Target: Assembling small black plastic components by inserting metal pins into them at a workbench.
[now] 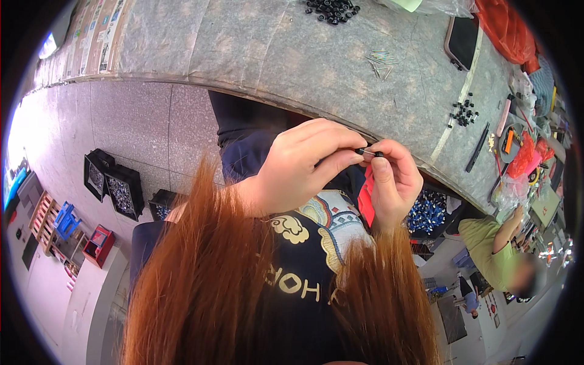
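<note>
Just off the table's near edge, my two hands meet over my lap. My left hand [304,159] pinches a small black cap [360,151] between thumb and fingers. My right hand [394,181] pinches a second small black cap [378,154] between thumb and forefinger. A thin metal pin [368,152] spans the short gap between the caps; whether it sits in both cannot be made out. On the table lie several loose metal pins [381,58], a pile of black caps [334,10] and a cluster of small black pieces with pins [464,111].
A phone [462,41] and a slim black tool [478,147] lie on the paper-covered table [261,55]. Red plastic bags [504,30] and clutter crowd its right end. Black crates of small parts [123,190] stand on the floor. A person in a yellow-green shirt [490,243] works at right.
</note>
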The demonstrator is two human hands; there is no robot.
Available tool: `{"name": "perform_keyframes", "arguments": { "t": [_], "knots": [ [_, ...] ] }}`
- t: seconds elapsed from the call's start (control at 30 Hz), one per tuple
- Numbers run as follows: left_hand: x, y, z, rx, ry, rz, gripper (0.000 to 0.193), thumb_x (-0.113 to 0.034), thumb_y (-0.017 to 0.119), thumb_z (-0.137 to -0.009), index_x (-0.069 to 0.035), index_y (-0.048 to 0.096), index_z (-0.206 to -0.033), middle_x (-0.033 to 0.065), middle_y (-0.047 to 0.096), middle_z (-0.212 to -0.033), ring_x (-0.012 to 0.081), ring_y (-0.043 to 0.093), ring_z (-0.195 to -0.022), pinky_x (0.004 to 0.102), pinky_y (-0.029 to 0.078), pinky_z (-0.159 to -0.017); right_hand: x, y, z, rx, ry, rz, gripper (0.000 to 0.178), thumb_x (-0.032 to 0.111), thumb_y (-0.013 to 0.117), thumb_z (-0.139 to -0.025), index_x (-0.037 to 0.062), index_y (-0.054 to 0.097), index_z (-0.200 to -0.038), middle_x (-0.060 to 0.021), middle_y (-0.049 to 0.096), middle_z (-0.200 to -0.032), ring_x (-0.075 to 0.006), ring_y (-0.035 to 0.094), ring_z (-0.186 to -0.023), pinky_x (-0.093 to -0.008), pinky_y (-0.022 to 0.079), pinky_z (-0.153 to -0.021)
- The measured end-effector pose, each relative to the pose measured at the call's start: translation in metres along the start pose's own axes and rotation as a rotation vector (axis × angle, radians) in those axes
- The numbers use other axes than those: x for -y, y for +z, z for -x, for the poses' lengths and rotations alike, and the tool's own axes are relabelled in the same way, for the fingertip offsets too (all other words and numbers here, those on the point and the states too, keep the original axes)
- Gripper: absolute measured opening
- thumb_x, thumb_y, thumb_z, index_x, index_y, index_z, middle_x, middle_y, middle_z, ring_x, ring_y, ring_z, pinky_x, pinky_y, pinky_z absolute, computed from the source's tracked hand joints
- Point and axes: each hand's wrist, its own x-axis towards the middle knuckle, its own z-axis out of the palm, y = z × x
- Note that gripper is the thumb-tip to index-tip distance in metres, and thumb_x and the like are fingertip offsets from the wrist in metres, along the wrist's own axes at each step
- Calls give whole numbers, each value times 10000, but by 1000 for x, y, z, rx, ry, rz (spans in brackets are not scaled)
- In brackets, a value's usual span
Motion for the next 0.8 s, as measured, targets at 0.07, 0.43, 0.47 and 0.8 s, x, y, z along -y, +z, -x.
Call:
{"name": "perform_keyframes", "arguments": {
  "t": [0.07,0.43,0.47,0.8],
  "knots": [
    [-2,2,-1,44,-58,15,164,-11,606,-732,8,583,-893,83,604,-807,156,580,-724,242,455,-656,5,-2,2,-28,-9,100,111,-33,555,-762,-52,556,-871,-92,589,-779,-129,550,-705,-223,436,-639],
    [-6,-3,-6,152,-702,883,144,-30,539,-809,45,545,-931,71,583,-841,103,553,-783,226,459,-712,9,1,-3,17,-579,595,174,-50,636,-669,-34,571,-829,-110,575,-697,-206,543,-601,-271,433,-537],
    [-5,-3,-6,144,-734,931,139,-36,532,-814,43,545,-928,76,584,-834,109,555,-764,229,462,-702,8,1,-3,12,-525,569,175,-49,637,-672,-37,572,-834,-107,573,-696,-192,541,-608,-263,429,-544],
    [5,0,-9,221,-751,926,180,-78,497,-840,36,541,-973,103,595,-854,118,545,-752,222,442,-687,8,-7,-3,17,-134,342,154,-10,669,-663,-16,584,-791,-66,575,-692,-122,535,-624,-222,414,-567]
  ]
}}
